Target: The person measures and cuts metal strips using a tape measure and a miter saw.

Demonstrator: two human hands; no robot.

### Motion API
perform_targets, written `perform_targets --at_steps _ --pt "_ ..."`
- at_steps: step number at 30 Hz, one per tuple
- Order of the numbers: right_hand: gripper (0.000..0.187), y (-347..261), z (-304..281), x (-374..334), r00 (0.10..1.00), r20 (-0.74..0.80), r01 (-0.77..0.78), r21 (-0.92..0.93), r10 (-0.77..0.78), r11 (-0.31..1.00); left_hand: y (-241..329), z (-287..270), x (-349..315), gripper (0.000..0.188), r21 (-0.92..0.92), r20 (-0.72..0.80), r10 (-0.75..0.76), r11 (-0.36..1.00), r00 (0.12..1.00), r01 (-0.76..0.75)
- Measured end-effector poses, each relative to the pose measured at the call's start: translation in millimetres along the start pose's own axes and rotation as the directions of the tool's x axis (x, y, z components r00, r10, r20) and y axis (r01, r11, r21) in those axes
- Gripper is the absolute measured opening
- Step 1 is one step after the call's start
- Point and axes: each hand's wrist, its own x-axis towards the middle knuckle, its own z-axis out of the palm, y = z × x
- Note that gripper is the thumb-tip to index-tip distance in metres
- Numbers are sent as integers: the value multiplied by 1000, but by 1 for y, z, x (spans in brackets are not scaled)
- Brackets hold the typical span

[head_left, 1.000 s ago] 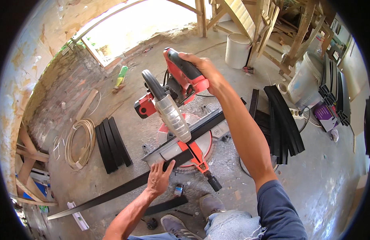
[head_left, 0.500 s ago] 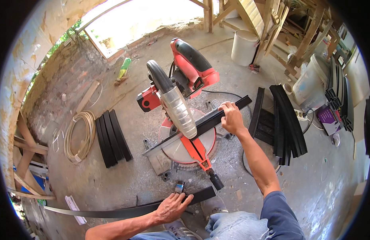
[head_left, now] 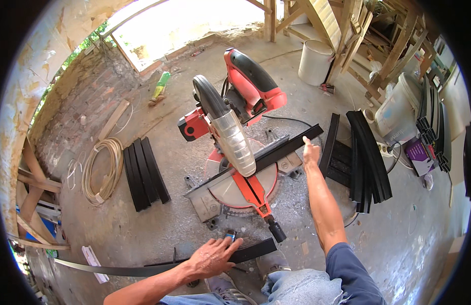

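A red and black miter saw (head_left: 235,137) stands on the floor before me, its blade guard over the table. Across the table, along the fence, lies a black channel-shaped strip (head_left: 281,152). My right hand (head_left: 311,151) is closed on the strip near its right end, with the thumb against it. Closer to my feet a longer black strip (head_left: 258,249) runs off to the left. My left hand (head_left: 212,256) lies over this strip with its fingers curled. A small blue and dark object (head_left: 231,235) shows at its fingertips; what the fingers hold is hidden.
Short black pieces (head_left: 146,173) lie left of the saw beside a coiled hose (head_left: 102,170). More black pieces (head_left: 368,157) lie at the right, near a white bucket (head_left: 398,109). A white cylindrical container (head_left: 316,62) and timber stand behind. A power cord (head_left: 291,118) crosses the floor.
My right hand has slid right and down along the strip on the saw, toward its end. The left hand has shifted slightly left, its fingertips still by the small blue object.
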Motion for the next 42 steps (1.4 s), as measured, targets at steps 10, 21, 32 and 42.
perform_targets --at_steps 10,21,32,42 --pt "26 -47 -46 -41 954 255 -15 565 -158 825 24 -119 -86 68 -40 24 -393 918 919 394" --pt "21 -168 -169 -170 500 403 525 562 -766 639 27 -135 -107 61 -182 -516 -399 916 758 358" --pt "34 -253 -182 -260 -4 634 741 522 -773 424 34 -143 -56 64 -320 -777 -214 944 593 -79" --pt "42 -304 -133 -324 -350 557 635 733 -753 247 2 -144 -75 35 -539 -758 -359 815 545 -211"
